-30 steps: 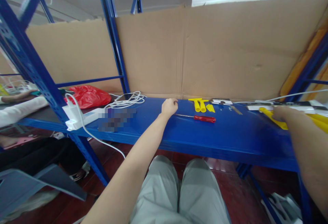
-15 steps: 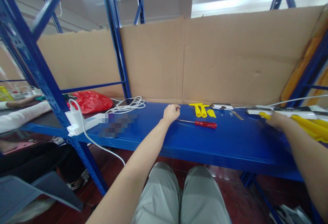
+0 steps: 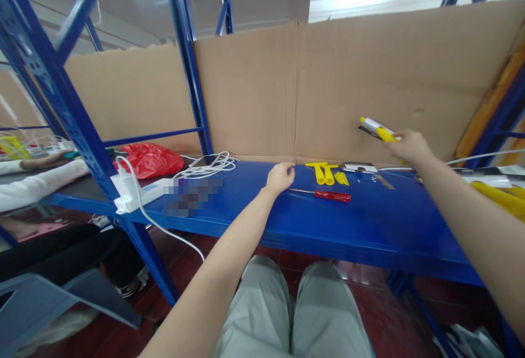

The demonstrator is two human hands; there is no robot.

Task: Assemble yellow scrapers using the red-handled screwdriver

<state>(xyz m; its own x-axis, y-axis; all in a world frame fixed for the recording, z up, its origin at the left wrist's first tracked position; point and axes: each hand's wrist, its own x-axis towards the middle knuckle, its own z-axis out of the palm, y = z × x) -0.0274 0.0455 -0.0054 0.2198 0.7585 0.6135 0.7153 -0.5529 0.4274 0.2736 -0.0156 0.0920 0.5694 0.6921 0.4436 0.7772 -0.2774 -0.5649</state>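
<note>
My left hand [image 3: 281, 177] rests on the blue bench with its fingers curled; whatever it may hold is hidden. Close by lies a screwdriver [image 3: 333, 196], its red handle to the right and its thin shaft reaching toward that hand. Raised above the bench at the right, my right hand [image 3: 410, 146] is closed round a yellow tool with a white and black strip [image 3: 379, 129], which points left. Behind the screwdriver are two yellow T-shaped handles [image 3: 324, 174] and small yellow pieces [image 3: 341, 178].
A white-and-black packet [image 3: 359, 168] and a metal strip [image 3: 384, 182] lie toward the back. More yellow parts [image 3: 498, 198] are at far right. At left sit a power strip [image 3: 145, 194], coiled white cable [image 3: 215, 166] and a red bag [image 3: 151, 161], near another person's arm [image 3: 45, 183].
My right hand has lifted from the pile at the right, moving up and left with the yellow tool in it. My left hand stays beside the screwdriver tip.
</note>
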